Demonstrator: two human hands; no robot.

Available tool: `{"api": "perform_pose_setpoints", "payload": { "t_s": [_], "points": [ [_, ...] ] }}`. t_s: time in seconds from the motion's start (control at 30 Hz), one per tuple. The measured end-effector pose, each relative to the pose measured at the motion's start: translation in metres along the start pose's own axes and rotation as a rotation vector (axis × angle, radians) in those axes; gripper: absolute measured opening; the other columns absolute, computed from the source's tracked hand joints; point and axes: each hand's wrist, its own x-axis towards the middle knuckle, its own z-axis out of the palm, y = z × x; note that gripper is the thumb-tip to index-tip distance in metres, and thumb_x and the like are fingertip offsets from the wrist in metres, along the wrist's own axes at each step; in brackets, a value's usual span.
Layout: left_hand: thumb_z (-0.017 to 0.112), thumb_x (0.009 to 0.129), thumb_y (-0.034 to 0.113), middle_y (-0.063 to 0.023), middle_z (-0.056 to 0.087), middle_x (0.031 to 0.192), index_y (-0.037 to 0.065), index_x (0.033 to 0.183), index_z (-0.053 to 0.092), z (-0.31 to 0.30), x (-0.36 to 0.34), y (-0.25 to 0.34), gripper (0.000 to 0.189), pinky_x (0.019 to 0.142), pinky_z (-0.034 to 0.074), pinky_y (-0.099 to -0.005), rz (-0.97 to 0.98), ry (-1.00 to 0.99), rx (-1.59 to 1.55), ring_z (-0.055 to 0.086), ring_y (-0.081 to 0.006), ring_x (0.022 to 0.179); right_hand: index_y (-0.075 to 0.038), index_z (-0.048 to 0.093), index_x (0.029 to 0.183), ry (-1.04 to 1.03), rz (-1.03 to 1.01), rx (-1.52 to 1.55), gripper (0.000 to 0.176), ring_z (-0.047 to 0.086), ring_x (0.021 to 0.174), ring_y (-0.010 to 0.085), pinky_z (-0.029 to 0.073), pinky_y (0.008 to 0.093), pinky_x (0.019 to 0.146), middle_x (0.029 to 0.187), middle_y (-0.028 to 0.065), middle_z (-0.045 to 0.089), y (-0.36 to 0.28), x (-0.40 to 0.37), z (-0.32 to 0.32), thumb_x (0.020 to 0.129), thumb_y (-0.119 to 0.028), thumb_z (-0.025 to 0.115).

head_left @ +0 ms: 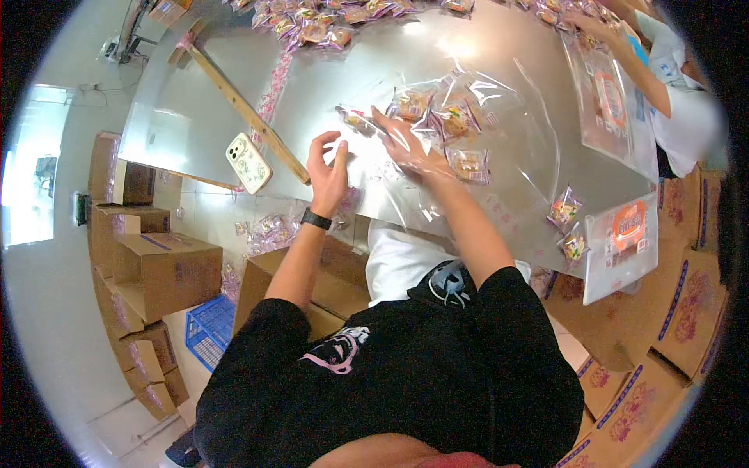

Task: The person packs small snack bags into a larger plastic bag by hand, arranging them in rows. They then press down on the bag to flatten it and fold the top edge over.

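Note:
My right hand (409, 148) lies over a large clear plastic bag (523, 117) on the metal table, its fingers spread. Several small wrapped snack packets, among them one packet (456, 118) with purple print, sit in the bag beside that hand. Another packet (470, 165) lies near its wrist. Close to the right fingertips is a small packet (356, 119). My left hand (328, 168), with a black band at the wrist, hovers by the table's near edge, fingers curved and thumb apart, nothing visible between them.
A phone (248, 163) and a wooden T-shaped tool (242, 105) lie on the left. Packets are heaped (312, 23) at the far edge. Two loose packets (565, 209) and printed bags (622, 242) lie right. Another person (675, 109) works there. Cardboard boxes (175, 269) and a blue crate (209, 331) stand below.

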Motion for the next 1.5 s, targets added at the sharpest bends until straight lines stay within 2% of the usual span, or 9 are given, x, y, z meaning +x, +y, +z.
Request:
{"api": "perform_pose_setpoints", "payload": {
  "t_s": [0.07, 0.17, 0.43, 0.57, 0.73, 0.8, 1.2, 1.3, 1.5],
  "points": [
    [0.067, 0.102, 0.02, -0.0154, 0.067, 0.127, 0.002, 0.136, 0.06, 0.008, 0.003, -0.002, 0.039, 0.089, 0.055, -0.0357, -0.13, -0.079, 0.096, 0.069, -0.0226, 0.105, -0.012, 0.058, 0.146, 0.216, -0.239, -0.045, 0.054, 0.065, 0.115, 0.0398, 0.049, 0.0499, 0.102, 0.118, 0.0249, 0.072, 0.007, -0.009, 0.006, 0.093, -0.022, 0.066],
    [0.067, 0.102, 0.019, -0.0183, 0.066, 0.127, 0.0, 0.138, 0.056, 0.02, 0.019, -0.012, 0.042, 0.086, 0.056, -0.0357, -0.055, 0.009, -0.047, 0.07, -0.0228, 0.104, -0.011, 0.069, 0.133, 0.159, -0.114, -0.077, 0.043, 0.064, 0.116, 0.0403, 0.05, 0.0479, 0.1, 0.115, 0.022, 0.073, -0.017, 0.001, -0.004, 0.093, -0.026, 0.068],
    [0.071, 0.097, 0.023, -0.0266, 0.045, 0.156, 0.003, 0.157, 0.042, 0.034, 0.011, -0.019, 0.069, 0.113, 0.044, -0.0443, 0.112, 0.104, 0.006, 0.052, -0.0365, 0.139, -0.014, 0.075, 0.121, -0.073, -0.037, -0.094, 0.033, 0.072, 0.099, 0.0352, 0.057, 0.0438, 0.085, 0.11, 0.0145, 0.077, -0.008, 0.005, 0.003, 0.09, -0.021, 0.066],
    [0.072, 0.095, 0.026, -0.0272, 0.042, 0.159, 0.003, 0.153, 0.047, 0.035, 0.011, -0.013, 0.067, 0.12, 0.035, -0.0452, 0.165, 0.094, 0.237, 0.042, -0.0403, 0.147, -0.012, 0.074, 0.117, 0.188, -0.284, -0.324, 0.029, 0.071, 0.095, 0.0376, 0.057, 0.0466, 0.081, 0.111, 0.0155, 0.075, -0.006, -0.001, 0.001, 0.089, -0.018, 0.066],
    [0.072, 0.094, 0.024, -0.0273, 0.046, 0.156, -0.003, 0.151, 0.046, 0.037, 0.014, -0.016, 0.069, 0.119, 0.038, -0.0449, 0.118, 0.133, 0.164, 0.045, -0.0399, 0.145, -0.008, 0.069, 0.126, 0.423, -0.269, -0.687, 0.046, 0.048, 0.131, 0.035, 0.042, 0.0502, 0.103, 0.135, 0.0152, 0.06, -0.013, 0.002, -0.007, 0.08, -0.012, 0.07],
    [0.07, 0.096, 0.019, -0.0222, 0.049, 0.154, -0.001, 0.154, 0.043, 0.038, 0.013, -0.018, 0.067, 0.112, 0.046, -0.0426, 0.12, 0.138, 0.205, 0.059, -0.0341, 0.13, -0.007, 0.065, 0.133, 0.482, -0.252, -0.762, 0.05, 0.05, 0.131, 0.0378, 0.041, 0.0519, 0.108, 0.138, 0.0205, 0.058, -0.011, 0.004, -0.01, 0.083, -0.011, 0.066],
    [0.071, 0.094, 0.033, -0.0235, 0.047, 0.157, 0.007, 0.151, 0.051, 0.038, 0.015, -0.009, 0.066, 0.118, 0.037, -0.0474, 0.135, 0.038, 0.355, 0.049, -0.0397, 0.141, -0.008, 0.066, 0.128, 0.63, -0.167, -0.67, 0.033, 0.052, 0.128, 0.0377, 0.043, 0.0515, 0.108, 0.137, 0.0179, 0.059, 0.007, 0.036, -0.003, 0.096, -0.015, 0.062],
    [0.072, 0.093, 0.033, -0.0217, 0.048, 0.157, 0.01, 0.151, 0.053, 0.037, 0.014, -0.008, 0.065, 0.115, 0.038, -0.0467, 0.153, 0.029, 0.378, 0.051, -0.0384, 0.139, -0.009, 0.068, 0.127, 0.633, -0.152, -0.429, 0.035, 0.05, 0.132, 0.0395, 0.038, 0.0569, 0.113, 0.142, 0.0203, 0.055, -0.005, 0.038, -0.002, 0.094, -0.019, 0.064],
    [0.073, 0.091, 0.033, -0.0185, 0.049, 0.157, 0.012, 0.149, 0.056, 0.038, 0.017, -0.009, 0.064, 0.113, 0.039, -0.0449, 0.174, 0.017, 0.403, 0.054, -0.0352, 0.136, -0.009, 0.074, 0.121, 0.426, -0.106, -0.749, 0.041, 0.04, 0.144, 0.0447, 0.016, 0.0685, 0.123, 0.153, 0.0225, 0.047, -0.009, 0.031, -0.003, 0.086, -0.029, 0.069]
  ]
}}
